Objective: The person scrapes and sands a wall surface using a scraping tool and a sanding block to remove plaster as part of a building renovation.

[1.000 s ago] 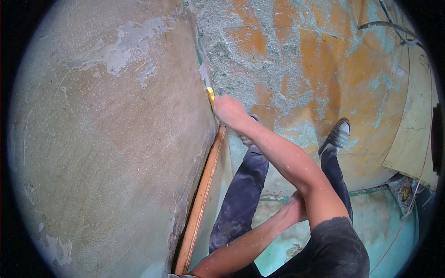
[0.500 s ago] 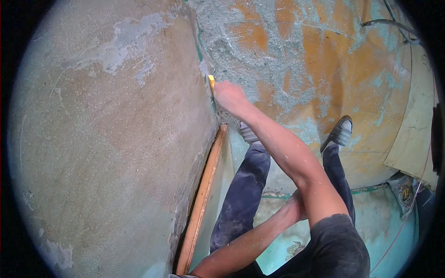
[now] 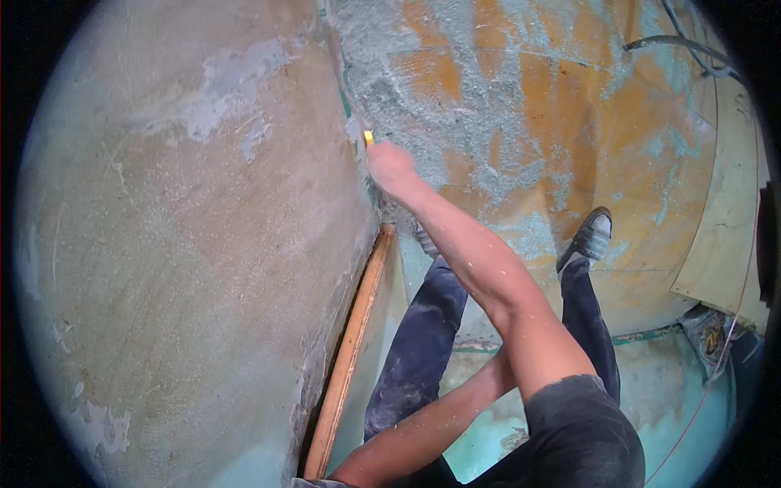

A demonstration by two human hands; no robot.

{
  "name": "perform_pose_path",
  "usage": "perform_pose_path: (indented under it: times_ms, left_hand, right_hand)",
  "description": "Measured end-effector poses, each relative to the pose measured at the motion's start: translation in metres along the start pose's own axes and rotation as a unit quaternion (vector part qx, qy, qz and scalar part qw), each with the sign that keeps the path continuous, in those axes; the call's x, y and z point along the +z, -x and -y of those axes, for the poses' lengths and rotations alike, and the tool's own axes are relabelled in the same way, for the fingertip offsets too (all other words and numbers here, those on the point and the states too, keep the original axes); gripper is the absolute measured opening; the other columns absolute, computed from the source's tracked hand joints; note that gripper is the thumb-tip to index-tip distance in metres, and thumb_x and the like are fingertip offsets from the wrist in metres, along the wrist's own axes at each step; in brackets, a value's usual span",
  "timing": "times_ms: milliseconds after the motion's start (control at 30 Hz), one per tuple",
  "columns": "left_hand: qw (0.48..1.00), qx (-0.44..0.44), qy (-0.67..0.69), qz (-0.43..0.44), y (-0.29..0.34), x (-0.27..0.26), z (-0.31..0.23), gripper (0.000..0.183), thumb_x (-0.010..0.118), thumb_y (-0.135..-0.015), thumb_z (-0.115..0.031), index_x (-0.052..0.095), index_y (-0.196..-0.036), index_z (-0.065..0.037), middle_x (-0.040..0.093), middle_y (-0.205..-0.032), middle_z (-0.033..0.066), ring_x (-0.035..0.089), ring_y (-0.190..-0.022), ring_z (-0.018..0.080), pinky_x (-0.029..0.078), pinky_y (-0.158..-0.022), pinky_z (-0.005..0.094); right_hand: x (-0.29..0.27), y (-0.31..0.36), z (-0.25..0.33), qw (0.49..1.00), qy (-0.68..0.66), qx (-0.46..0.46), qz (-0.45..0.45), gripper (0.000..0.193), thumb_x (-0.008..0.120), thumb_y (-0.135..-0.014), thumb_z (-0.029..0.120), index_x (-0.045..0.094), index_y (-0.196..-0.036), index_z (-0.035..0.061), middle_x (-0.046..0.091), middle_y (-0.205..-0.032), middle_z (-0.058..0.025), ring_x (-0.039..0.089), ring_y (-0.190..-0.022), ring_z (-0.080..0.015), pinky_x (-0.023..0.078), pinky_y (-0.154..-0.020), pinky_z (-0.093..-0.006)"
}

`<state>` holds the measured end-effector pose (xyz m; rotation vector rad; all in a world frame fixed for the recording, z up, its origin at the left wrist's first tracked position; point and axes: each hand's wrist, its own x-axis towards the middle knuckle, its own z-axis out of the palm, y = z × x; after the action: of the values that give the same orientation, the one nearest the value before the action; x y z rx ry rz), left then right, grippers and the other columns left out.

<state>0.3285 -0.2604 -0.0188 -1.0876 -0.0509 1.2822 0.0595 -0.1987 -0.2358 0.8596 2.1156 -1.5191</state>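
Note:
My right hand [image 3: 392,169] is stretched out and closed around a scraping tool with a yellow handle [image 3: 368,138]. Its tip meets the corner where the rough plastered wall [image 3: 187,268] joins the orange and teal patched surface [image 3: 529,106]. My left forearm [image 3: 423,427] runs down toward the lower edge of the picture, where its hand is cut off near the foot of a wooden strip [image 3: 351,350]. My legs in dark dusty trousers [image 3: 419,350] and grey shoes [image 3: 592,236] stand below the right arm.
The wooden strip leans along the wall's edge. Dust and flakes of scraped paint cover the orange surface. A pale board [image 3: 724,244] lies at the right, with a cable [image 3: 683,41] above it and a thin red cord [image 3: 716,382] on the teal floor.
My right hand has moved upward along the wall corner with the yellow-handled tool. The left arm and my legs have stayed about where they were.

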Motion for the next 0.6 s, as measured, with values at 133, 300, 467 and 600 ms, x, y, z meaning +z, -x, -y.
perform_pose_path:
  times_ms: [133, 300, 467, 600]
  left_hand:
    - [0.771, -0.047, -0.600, -0.210, 0.012, 0.020, -0.014, 0.036, 0.046, -0.096, -0.021, 0.047, -0.129, -0.004, 0.051, -0.130, 0.0135, 0.049, -0.119, 0.0233, 0.040, -0.101, 0.0340]
    - [0.376, -0.221, -0.889, -0.139, -0.009, 0.003, -0.017, 0.036, 0.050, -0.092, -0.026, 0.057, -0.122, -0.006, 0.058, -0.122, 0.0207, 0.053, -0.117, 0.0325, 0.042, -0.097, 0.0403]
    - [0.384, -0.265, -0.856, -0.221, -0.018, 0.040, 0.015, 0.044, 0.044, -0.095, -0.032, 0.050, -0.128, -0.004, 0.059, -0.119, 0.0240, 0.056, -0.112, 0.0339, 0.043, -0.094, 0.0419]
    - [0.474, -0.064, -0.829, -0.290, 0.026, 0.013, 0.081, 0.048, 0.041, -0.096, -0.036, 0.049, -0.122, 0.004, 0.058, -0.113, 0.0285, 0.058, -0.108, 0.0350, 0.043, -0.093, 0.0415]
  right_hand:
    - [-0.014, 0.037, 0.010, 0.998, 0.025, -0.063, 0.005, 0.023, 0.049, -0.085, 0.015, 0.067, -0.083, 0.0005, 0.065, -0.078, -0.0216, 0.066, -0.074, -0.0379, 0.053, -0.064, -0.0471]
    - [-0.056, 0.153, -0.008, 0.986, -0.017, -0.146, 0.078, 0.021, 0.051, -0.089, 0.025, 0.065, -0.092, 0.0094, 0.064, -0.073, -0.0187, 0.064, -0.069, -0.0371, 0.050, -0.061, -0.0474]
    - [-0.145, 0.265, -0.085, 0.997, -0.029, 0.025, 0.073, 0.030, 0.048, -0.092, 0.032, 0.060, -0.114, 0.0166, 0.065, -0.088, -0.0180, 0.063, -0.081, -0.0385, 0.049, -0.073, -0.0478]
    - [-0.223, 0.354, -0.114, 0.985, -0.044, 0.160, 0.041, 0.037, 0.045, -0.094, 0.035, 0.057, -0.126, 0.0198, 0.064, -0.096, -0.0244, 0.062, -0.091, -0.0404, 0.049, -0.078, -0.0455]
